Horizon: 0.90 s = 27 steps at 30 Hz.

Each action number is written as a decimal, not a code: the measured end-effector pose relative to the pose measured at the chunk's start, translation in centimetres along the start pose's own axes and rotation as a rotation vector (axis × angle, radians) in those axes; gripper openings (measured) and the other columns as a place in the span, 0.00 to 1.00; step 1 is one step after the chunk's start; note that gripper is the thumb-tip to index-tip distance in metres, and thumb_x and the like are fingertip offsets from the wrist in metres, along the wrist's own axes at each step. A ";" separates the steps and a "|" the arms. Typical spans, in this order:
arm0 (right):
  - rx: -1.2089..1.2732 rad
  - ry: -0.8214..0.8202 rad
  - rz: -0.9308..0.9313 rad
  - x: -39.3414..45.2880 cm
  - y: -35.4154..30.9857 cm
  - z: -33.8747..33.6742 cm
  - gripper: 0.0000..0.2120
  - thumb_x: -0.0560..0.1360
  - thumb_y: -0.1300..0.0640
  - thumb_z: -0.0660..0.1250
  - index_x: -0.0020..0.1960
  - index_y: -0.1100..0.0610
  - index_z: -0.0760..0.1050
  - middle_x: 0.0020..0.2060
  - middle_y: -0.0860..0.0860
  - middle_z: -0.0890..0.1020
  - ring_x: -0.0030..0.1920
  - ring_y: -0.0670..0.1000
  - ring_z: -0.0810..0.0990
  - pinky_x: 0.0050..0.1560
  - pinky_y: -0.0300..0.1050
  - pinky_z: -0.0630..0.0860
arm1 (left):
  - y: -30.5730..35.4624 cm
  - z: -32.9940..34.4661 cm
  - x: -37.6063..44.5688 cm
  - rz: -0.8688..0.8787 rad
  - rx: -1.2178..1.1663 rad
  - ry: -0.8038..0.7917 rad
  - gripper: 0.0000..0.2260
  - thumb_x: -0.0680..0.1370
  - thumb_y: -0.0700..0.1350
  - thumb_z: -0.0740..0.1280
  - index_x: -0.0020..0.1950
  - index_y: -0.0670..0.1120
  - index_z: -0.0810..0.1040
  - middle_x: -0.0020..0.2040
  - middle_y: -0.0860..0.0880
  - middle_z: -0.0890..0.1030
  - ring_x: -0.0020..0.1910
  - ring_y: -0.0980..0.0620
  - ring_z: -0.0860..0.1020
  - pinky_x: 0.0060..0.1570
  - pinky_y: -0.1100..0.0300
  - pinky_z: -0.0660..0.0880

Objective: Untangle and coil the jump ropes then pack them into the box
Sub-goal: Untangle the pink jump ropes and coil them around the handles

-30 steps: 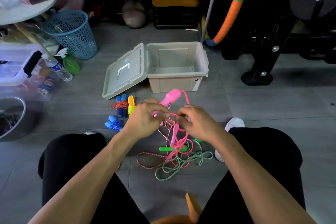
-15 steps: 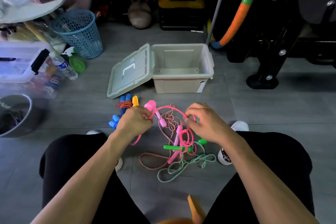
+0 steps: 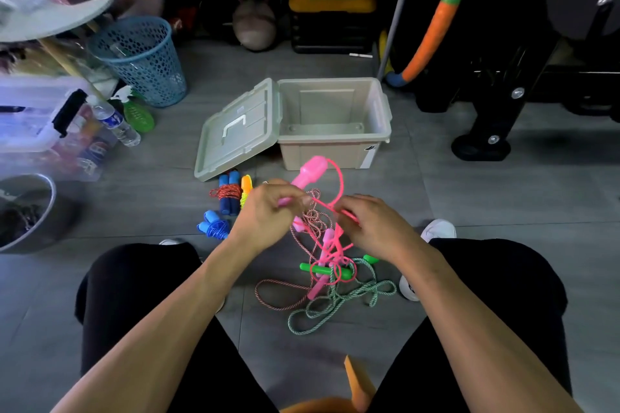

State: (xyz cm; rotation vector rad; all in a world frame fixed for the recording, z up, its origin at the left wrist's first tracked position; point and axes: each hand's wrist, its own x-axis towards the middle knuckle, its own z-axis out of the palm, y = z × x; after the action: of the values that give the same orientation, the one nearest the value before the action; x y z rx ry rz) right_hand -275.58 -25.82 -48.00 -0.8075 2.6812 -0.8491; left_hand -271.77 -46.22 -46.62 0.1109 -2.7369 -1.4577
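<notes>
My left hand (image 3: 268, 211) grips a pink jump-rope handle (image 3: 310, 173) that sticks up toward the box. My right hand (image 3: 372, 225) pinches the pink cord (image 3: 339, 184), which loops between the two hands. Below them a tangle lies on the floor: a red-and-white rope (image 3: 278, 295), a green rope (image 3: 339, 305) with green handles (image 3: 322, 270), and more pink cord and handles. The beige box (image 3: 382, 117) stands open, with nothing visible inside, its lid (image 3: 235, 134) leaning against its left side. Coiled ropes lie to the left: a red one with blue handles (image 3: 228, 193), a yellow one (image 3: 246, 191), a blue one (image 3: 213, 226).
A blue mesh basket (image 3: 144, 57), a green spray bottle (image 3: 136, 112) and a water bottle (image 3: 117, 124) stand at the left, beside clear bins (image 3: 37, 117) and a metal bowl (image 3: 23, 211). Black gym equipment (image 3: 496, 84) fills the right. My knees flank the tangle.
My left hand has lifted the pink handle up toward the box again. My right hand has moved closer, drawing the pink cord taut between them.
</notes>
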 end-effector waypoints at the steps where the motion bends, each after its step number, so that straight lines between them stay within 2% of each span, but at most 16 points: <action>1: -0.032 0.000 0.042 0.1 0.2 -0.1 0.05 0.79 0.52 0.62 0.50 0.51 0.76 0.44 0.48 0.79 0.49 0.53 0.76 0.46 0.51 0.76 | 0.1 -0.2 0.1 -0.027 -0.029 0.031 0.05 0.75 0.39 0.72 0.41 0.47 0.85 0.41 0.51 0.81 0.40 0.64 0.76 0.44 0.68 0.71; 5: -0.064 -0.047 0.201 0.0 1.3 -0.2 0.06 0.78 0.54 0.62 0.52 0.50 0.77 0.48 0.52 0.83 0.52 0.57 0.79 0.48 0.50 0.77 | 0.2 -1.1 0.3 -0.153 -0.111 0.129 0.06 0.76 0.40 0.70 0.41 0.47 0.85 0.37 0.53 0.79 0.34 0.57 0.75 0.38 0.63 0.72; 6: -0.062 -0.050 0.239 0.0 1.4 -0.2 0.08 0.77 0.56 0.62 0.52 0.49 0.77 0.49 0.53 0.84 0.53 0.57 0.80 0.49 0.50 0.78 | 0.2 -1.3 0.4 -0.179 -0.106 0.152 0.06 0.76 0.40 0.70 0.41 0.47 0.84 0.37 0.53 0.80 0.33 0.57 0.76 0.36 0.64 0.72; 9: -0.094 -0.043 0.323 0.2 1.5 0.0 0.09 0.76 0.57 0.62 0.51 0.49 0.79 0.50 0.53 0.84 0.54 0.57 0.80 0.50 0.48 0.78 | 0.2 -1.5 0.5 -0.234 -0.083 0.153 0.06 0.77 0.39 0.68 0.43 0.45 0.84 0.38 0.49 0.82 0.29 0.62 0.76 0.32 0.74 0.70; 11: -0.116 -0.050 0.341 0.1 1.4 0.1 0.09 0.76 0.57 0.62 0.51 0.49 0.80 0.52 0.54 0.82 0.55 0.57 0.79 0.51 0.48 0.77 | -0.1 -1.5 0.5 -0.259 -0.083 0.098 0.06 0.77 0.39 0.69 0.42 0.46 0.84 0.40 0.44 0.82 0.29 0.61 0.76 0.32 0.73 0.71; 12: -0.145 -0.063 0.334 0.1 1.5 0.2 0.09 0.76 0.56 0.63 0.53 0.50 0.80 0.53 0.54 0.79 0.57 0.57 0.77 0.53 0.48 0.76 | -0.2 -1.6 0.4 -0.237 -0.066 0.059 0.06 0.76 0.39 0.69 0.41 0.47 0.84 0.41 0.44 0.82 0.32 0.59 0.76 0.36 0.70 0.72; 14: -0.172 -0.088 0.298 -0.1 1.3 0.2 0.12 0.77 0.53 0.65 0.60 0.52 0.78 0.57 0.55 0.75 0.61 0.57 0.73 0.59 0.48 0.74 | -0.5 -1.5 0.2 -0.113 0.007 -0.028 0.06 0.75 0.39 0.70 0.41 0.48 0.84 0.41 0.49 0.82 0.39 0.57 0.77 0.45 0.65 0.71; 16: -0.020 -0.049 0.216 0.1 0.6 0.3 0.16 0.77 0.53 0.67 0.63 0.54 0.76 0.60 0.54 0.77 0.62 0.55 0.74 0.61 0.46 0.72 | -0.6 -1.1 -0.2 0.044 0.084 -0.116 0.05 0.74 0.40 0.72 0.43 0.48 0.86 0.40 0.54 0.79 0.42 0.59 0.75 0.47 0.65 0.69; 18: 0.264 -0.025 0.143 0.3 -0.6 0.5 0.12 0.77 0.57 0.67 0.61 0.53 0.78 0.57 0.49 0.81 0.58 0.47 0.79 0.60 0.42 0.73 | -0.4 -0.8 -0.5 0.129 0.116 -0.141 0.04 0.74 0.41 0.73 0.44 0.50 0.86 0.40 0.54 0.78 0.43 0.58 0.75 0.46 0.65 0.69; 20: 0.490 -0.070 0.115 0.4 -1.7 0.9 0.10 0.78 0.60 0.66 0.52 0.46 0.80 0.48 0.41 0.83 0.51 0.40 0.81 0.56 0.37 0.75 | -0.3 -0.9 -0.5 0.145 0.100 -0.087 0.04 0.74 0.41 0.73 0.44 0.50 0.86 0.40 0.54 0.77 0.43 0.58 0.75 0.45 0.67 0.69; 21: 0.549 -0.094 0.108 0.4 -2.1 1.2 0.12 0.78 0.61 0.66 0.48 0.43 0.79 0.44 0.40 0.83 0.49 0.40 0.81 0.55 0.38 0.75 | -0.2 -1.0 -0.5 0.135 0.083 -0.052 0.04 0.74 0.41 0.73 0.43 0.49 0.86 0.39 0.55 0.77 0.43 0.59 0.74 0.44 0.69 0.68; 23: 0.611 -0.128 0.111 0.5 -2.5 1.7 0.11 0.79 0.61 0.64 0.45 0.46 0.78 0.41 0.42 0.84 0.47 0.45 0.82 0.53 0.43 0.75 | 0.1 -1.3 -0.6 0.108 0.065 -0.007 0.04 0.74 0.40 0.73 0.42 0.48 0.86 0.37 0.56 0.76 0.42 0.61 0.74 0.43 0.70 0.67; 25: 0.675 -0.147 0.125 0.5 -2.7 1.9 0.11 0.81 0.61 0.62 0.43 0.51 0.78 0.38 0.46 0.84 0.44 0.52 0.82 0.48 0.46 0.75 | 0.1 -1.5 -0.5 0.067 0.054 0.015 0.05 0.74 0.40 0.73 0.41 0.49 0.85 0.37 0.55 0.77 0.40 0.59 0.74 0.43 0.67 0.69; 27: 0.718 -0.150 0.166 0.5 -2.6 1.7 0.12 0.81 0.61 0.60 0.41 0.53 0.76 0.33 0.48 0.81 0.37 0.50 0.79 0.41 0.42 0.73 | 0.0 -2.0 -0.4 0.003 -0.014 0.084 0.07 0.74 0.40 0.73 0.40 0.52 0.84 0.40 0.50 0.79 0.39 0.52 0.77 0.42 0.60 0.72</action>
State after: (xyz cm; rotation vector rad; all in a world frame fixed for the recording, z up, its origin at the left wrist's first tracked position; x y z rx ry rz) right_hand -274.22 -28.66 -47.91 -0.4401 2.0329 -1.4940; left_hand -271.24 -47.84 -45.51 0.1638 -2.6593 -1.4373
